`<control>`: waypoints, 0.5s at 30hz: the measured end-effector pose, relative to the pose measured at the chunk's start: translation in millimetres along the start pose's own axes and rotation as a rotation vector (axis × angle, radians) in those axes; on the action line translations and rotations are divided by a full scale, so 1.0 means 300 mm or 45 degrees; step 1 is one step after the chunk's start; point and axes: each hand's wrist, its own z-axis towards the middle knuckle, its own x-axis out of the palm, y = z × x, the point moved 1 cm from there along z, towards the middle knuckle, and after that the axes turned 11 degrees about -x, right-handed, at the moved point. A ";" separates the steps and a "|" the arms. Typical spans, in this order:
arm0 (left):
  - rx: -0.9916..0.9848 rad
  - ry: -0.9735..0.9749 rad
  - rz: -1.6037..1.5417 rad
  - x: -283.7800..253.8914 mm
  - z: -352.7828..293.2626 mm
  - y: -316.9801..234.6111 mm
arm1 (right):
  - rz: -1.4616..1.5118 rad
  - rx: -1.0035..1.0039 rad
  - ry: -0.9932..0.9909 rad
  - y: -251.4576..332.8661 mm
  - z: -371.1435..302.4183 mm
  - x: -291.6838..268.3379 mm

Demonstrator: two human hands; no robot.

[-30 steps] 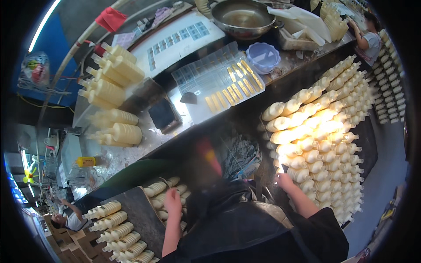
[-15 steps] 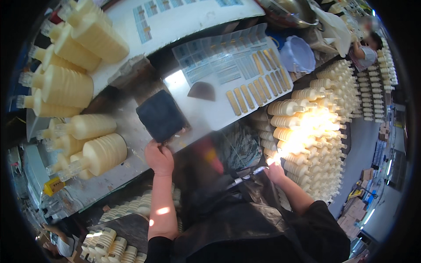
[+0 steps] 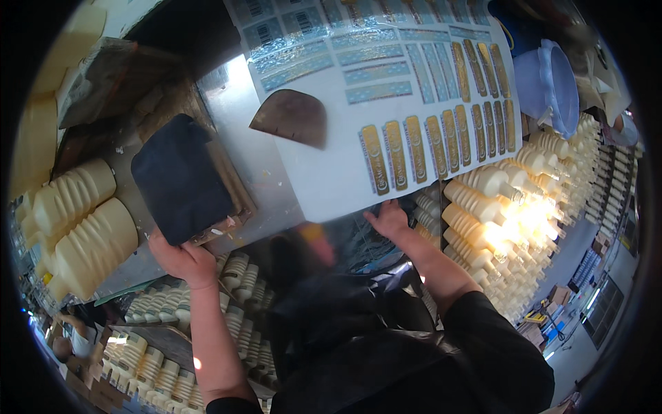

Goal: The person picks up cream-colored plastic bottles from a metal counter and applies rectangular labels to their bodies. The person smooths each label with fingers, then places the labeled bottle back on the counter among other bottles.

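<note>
My left hand (image 3: 183,261) is closed at the near edge of a black cloth-like pad (image 3: 181,181), its fingertips partly hidden against it. The pad lies on a worn wooden board (image 3: 231,181) on the metal worktable. My right hand (image 3: 388,219), holding nothing I can see, has its thumb apart from its fingers. It is just off the near edge of a sheet of labels (image 3: 331,196). Gold strip labels (image 3: 414,148) stand in rows on that sheet, with blue ones behind. A dark brown scraper-like piece with a rounded edge (image 3: 293,117) lies on the sheet's left part.
Ribbed cream bottles (image 3: 96,238) lie on the left of the table. Many more bottles (image 3: 476,214) are stacked at my right, under bright light, and others (image 3: 158,303) below the table. A lavender basin (image 3: 552,86) stands beyond the sheet. Another person (image 3: 76,338) is at far left.
My right hand has moved from beside the stacked bottles to the label sheet's near edge. My left hand stays at the pad. The view has come closer to the table.
</note>
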 end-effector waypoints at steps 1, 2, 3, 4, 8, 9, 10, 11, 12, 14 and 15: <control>0.006 0.011 0.000 -0.001 0.000 -0.004 | -0.006 -0.011 0.012 -0.002 -0.004 0.004; 0.013 0.021 0.000 -0.002 0.001 -0.008 | -0.011 -0.022 0.022 0.000 -0.008 0.008; 0.044 0.002 0.027 -0.001 -0.002 -0.008 | -0.004 -0.011 0.045 0.005 -0.015 0.012; 0.076 -0.017 0.055 0.001 -0.005 -0.007 | 0.015 -0.010 0.038 -0.001 -0.020 0.021; 0.120 0.019 0.048 -0.012 0.004 -0.023 | 0.156 -0.030 0.020 -0.009 -0.056 0.079; 0.144 -0.045 0.069 -0.005 0.010 -0.036 | 0.168 -0.026 0.042 -0.005 -0.067 0.092; 0.132 -0.017 0.071 -0.006 0.013 -0.042 | 0.179 -0.021 0.063 0.000 -0.081 0.104; 0.119 0.009 0.072 -0.013 0.017 -0.045 | 0.187 0.015 0.140 0.005 -0.103 0.117; 0.111 0.035 0.067 -0.013 0.027 -0.050 | 0.215 0.007 0.172 0.005 -0.125 0.135; 0.101 0.019 0.101 -0.009 0.033 -0.059 | 0.251 -0.019 0.230 -0.004 -0.142 0.164; 0.113 0.021 0.118 -0.009 0.037 -0.057 | 0.242 0.040 0.302 0.012 -0.131 0.163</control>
